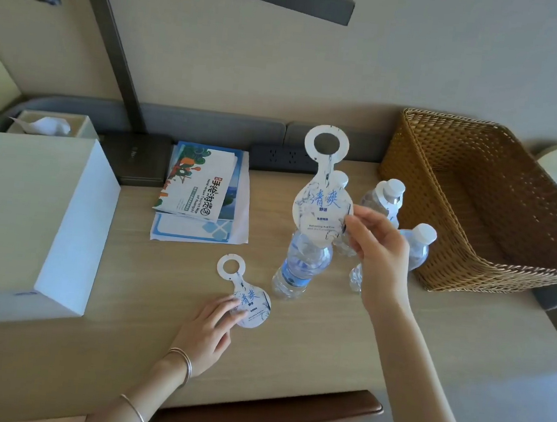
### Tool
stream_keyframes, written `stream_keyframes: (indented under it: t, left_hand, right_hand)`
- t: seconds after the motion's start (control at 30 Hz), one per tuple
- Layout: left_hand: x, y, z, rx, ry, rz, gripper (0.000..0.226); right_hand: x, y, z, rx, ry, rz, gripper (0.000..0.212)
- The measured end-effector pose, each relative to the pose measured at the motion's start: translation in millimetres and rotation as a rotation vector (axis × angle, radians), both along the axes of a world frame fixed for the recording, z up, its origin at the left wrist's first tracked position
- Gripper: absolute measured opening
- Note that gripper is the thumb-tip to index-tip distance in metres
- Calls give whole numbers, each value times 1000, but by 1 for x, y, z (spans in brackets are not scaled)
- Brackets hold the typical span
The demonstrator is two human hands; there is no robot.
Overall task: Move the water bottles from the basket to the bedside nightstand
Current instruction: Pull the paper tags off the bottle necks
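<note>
Several clear water bottles stand on the wooden tabletop (291, 348) left of the wicker basket (407, 202), whose inside looks bare. The nearest bottle (299, 264) has a blue label; two white-capped ones (387, 195) (418, 243) stand behind my right hand. My right hand (375, 250) pinches a white paper neck tag (323, 194) with blue lettering, held upright in front of the bottles. My left hand (209, 333) lies on the table, fingertips pressing on a second tag (248, 296) that lies flat.
A white box (31, 221) fills the left side. Brochures (201, 189) lie at the middle back, beside a dark lamp base (135, 159), a power strip (282, 158) and a tissue box (50, 124). A brown chair back (268, 410) sits at the near edge.
</note>
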State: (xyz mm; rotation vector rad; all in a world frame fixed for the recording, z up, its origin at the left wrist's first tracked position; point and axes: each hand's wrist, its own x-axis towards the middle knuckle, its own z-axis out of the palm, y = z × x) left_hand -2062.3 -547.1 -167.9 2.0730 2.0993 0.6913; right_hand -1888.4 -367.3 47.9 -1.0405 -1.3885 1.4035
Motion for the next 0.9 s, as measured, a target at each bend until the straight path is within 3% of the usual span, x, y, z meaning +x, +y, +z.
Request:
stream_keyframes:
  t: [0.17, 0.33, 0.53, 0.9]
  left_hand:
    - [0, -4, 4, 0, -15, -17, 42]
    - [-5, -28, 3, -11, -47, -89, 46]
    - [-9, -50, 0, 10, -62, -75, 43]
    - [-13, -65, -2, 35, -78, -9, 38]
  right_hand:
    - [7, -47, -24, -26, -25, 30, 15]
    - [11, -81, -74, -104, -196, 63, 18]
    - [-1, -85, -122, -179, -434, 114, 21]
    - [-46, -78, -157, -152, -657, 271, 19]
